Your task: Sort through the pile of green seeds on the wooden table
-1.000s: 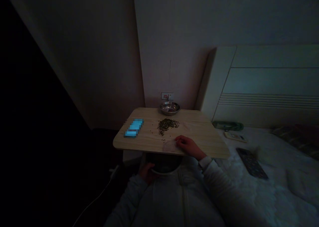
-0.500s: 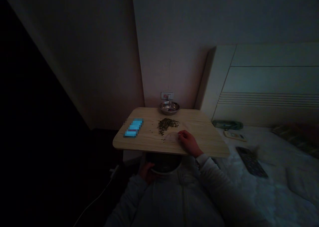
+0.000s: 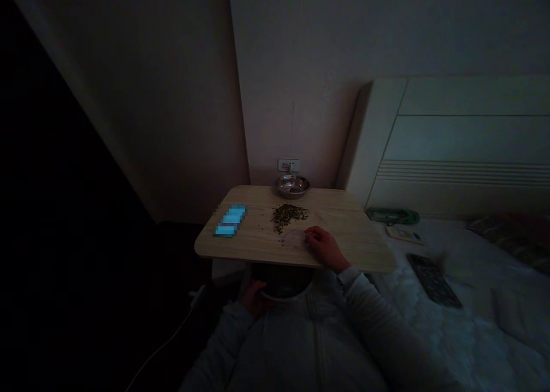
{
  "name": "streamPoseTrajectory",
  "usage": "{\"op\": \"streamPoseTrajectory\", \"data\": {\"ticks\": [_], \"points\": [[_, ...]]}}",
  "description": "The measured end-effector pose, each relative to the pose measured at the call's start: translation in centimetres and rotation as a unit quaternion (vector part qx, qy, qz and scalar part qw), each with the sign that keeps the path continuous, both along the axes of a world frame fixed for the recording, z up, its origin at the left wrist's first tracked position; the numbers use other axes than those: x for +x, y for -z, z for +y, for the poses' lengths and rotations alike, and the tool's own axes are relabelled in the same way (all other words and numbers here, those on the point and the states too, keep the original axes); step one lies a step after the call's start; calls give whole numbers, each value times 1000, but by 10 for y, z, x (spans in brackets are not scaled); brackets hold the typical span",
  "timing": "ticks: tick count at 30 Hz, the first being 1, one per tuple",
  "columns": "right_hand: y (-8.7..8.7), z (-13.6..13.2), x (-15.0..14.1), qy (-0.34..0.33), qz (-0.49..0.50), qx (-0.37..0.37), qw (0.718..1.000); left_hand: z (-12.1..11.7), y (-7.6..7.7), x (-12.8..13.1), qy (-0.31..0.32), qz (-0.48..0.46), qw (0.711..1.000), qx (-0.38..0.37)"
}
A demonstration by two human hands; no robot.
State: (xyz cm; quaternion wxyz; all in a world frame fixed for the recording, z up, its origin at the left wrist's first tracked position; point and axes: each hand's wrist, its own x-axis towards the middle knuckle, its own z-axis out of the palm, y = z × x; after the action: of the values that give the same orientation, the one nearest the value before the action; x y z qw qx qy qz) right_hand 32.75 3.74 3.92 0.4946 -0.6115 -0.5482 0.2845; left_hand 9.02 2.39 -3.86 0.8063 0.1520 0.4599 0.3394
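Observation:
My right hand [image 3: 325,247] rests above the near side of a small wooden table [image 3: 352,226], fingers pinched on a thin, translucent, pale piece with a rounded edge [image 3: 293,239]; its exact kind is unclear in the dim light. Just beyond that piece lies a loose pile of small dark green seeds or beans [image 3: 289,214], with a few grains scattered around it. Below the table's near edge, my left hand [image 3: 256,300] grips the left rim of a dark-looking bowl [image 3: 287,298] on my lap. The table partly covers this bowl, and its contents are too dark to see.
A shiny metal bowl [image 3: 292,187] stands at the table's back edge, below a wall socket [image 3: 288,165]. On the left of the table lies a lit phone [image 3: 231,220], blurred out. To the right, a bed [image 3: 455,346] holds a dark patterned phone-shaped object [image 3: 433,279] and other small items.
My right hand has shifted slightly left with the translucent piece, which now shows its rounded outline more clearly. My left hand stays at the bowl.

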Motion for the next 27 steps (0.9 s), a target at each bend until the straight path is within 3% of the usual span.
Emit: {"op": "streamPoseTrajectory", "data": {"ticks": [13, 27], "points": [[0, -1, -1, 40, -37, -9, 998, -3, -11, 4, -30, 17, 999, -14], [-4, -2, -3, 161, -73, -20, 984, 1, 2, 1, -18, 4, 1000, -16]]}}
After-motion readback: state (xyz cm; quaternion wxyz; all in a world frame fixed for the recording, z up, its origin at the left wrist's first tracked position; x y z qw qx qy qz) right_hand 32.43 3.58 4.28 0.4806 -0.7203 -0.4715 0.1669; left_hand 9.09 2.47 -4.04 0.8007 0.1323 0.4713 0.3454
